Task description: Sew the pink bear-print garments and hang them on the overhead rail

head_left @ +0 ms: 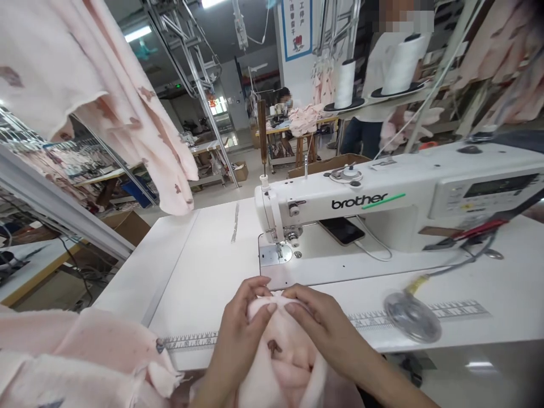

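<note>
A pink fleece garment piece (pixel 289 340) with a small brown print hangs over the table's front edge toward me. My left hand (pixel 246 314) pinches its top edge between thumb and fingers. Close beside it, my right hand (pixel 312 314) grips the same edge, thumb on the near side. Just beyond my fingertips stands a white sewing machine (pixel 374 198) marked "brother". Its needle and presser foot (pixel 280 252) sit over a metal plate, apart from the fabric.
A phone (pixel 342 229) with a white cable lies under the machine arm. A clear round dish (pixel 412 316) rests at front right on a printed ruler strip (pixel 461 309). More pink fabric (pixel 76 357) is at lower left; garments (pixel 140 107) hang above. A person (pixel 374 73) stands behind.
</note>
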The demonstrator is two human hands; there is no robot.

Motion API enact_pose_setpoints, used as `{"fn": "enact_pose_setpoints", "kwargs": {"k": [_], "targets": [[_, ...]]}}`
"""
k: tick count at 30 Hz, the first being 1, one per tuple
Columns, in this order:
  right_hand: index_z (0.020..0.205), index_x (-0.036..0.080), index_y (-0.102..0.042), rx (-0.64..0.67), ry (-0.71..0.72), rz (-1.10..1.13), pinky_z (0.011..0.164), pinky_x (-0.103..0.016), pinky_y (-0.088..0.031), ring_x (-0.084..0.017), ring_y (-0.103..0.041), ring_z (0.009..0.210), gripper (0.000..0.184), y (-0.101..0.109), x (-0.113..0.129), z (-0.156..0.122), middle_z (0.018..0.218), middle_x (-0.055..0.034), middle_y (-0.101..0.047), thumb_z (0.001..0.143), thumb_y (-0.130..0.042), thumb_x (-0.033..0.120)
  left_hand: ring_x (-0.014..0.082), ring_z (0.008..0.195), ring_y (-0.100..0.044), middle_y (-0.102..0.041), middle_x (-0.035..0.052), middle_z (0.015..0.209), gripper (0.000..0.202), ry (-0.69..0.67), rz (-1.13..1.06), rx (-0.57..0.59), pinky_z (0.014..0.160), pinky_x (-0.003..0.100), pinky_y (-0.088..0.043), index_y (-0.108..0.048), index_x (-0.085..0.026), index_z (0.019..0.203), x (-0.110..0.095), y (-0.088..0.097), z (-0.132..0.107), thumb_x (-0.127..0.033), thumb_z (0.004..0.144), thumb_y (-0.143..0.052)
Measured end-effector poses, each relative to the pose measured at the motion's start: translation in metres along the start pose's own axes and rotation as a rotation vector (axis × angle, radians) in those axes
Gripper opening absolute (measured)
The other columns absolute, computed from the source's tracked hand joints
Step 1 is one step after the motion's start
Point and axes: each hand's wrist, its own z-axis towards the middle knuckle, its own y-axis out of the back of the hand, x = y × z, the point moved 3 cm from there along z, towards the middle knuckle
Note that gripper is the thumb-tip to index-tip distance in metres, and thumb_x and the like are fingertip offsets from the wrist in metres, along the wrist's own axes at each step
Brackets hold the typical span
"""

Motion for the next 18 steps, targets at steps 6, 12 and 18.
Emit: {"fn": "enact_pose_setpoints", "kwargs": {"k": [6, 12, 18], "targets": [[0.087, 0.022, -0.059, 0.053, 0.086, -0.044, 0.072, -0.024, -0.038, -0.015, -0.054, 0.082, 0.017, 0.016, 0.005, 0.012, 0.086, 0.0021, -0.06, 0.092, -0.043, 0.019, 0.019, 0.1, -0.054, -0.06, 0.005, 0.107, 0.035, -0.067, 0.018, 0.135, 0.089, 0.032, -0.042, -0.057, -0.026, 0.116, -0.01, 0.004, 0.01, -0.033, 0.082, -0.051], [0.074, 0.021, -0.055, -0.126, -0.096, -0.13, 0.059, -0.024, -0.035, -0.016, -0.054, 0.069, 0.015, 0.023, -0.022, 0.035, 0.071, 0.0038, -0.059, 0.086, -0.051, 0.028, 0.0198, 0.089, -0.06, -0.067, 0.0023, 0.094, 0.02, 0.028, 0.04, -0.002, 0.078, 0.028, -0.047, -0.067, -0.021, 0.09, 0.0, -0.001, 0.046, -0.029, 0.073, -0.06], [0.067, 0.019, -0.053, -0.134, -0.229, -0.377, 0.056, -0.024, -0.03, -0.017, -0.052, 0.065, 0.013, 0.028, -0.07, 0.078, 0.065, 0.0017, -0.057, 0.079, -0.055, 0.025, 0.0215, 0.088, -0.06, -0.068, 0.0043, 0.091, 0.021, -0.017, 0.184, 0.165, 0.078, 0.031, -0.045, -0.064, -0.017, 0.09, 0.038, -0.015, 0.105, -0.029, 0.077, -0.053]]}}
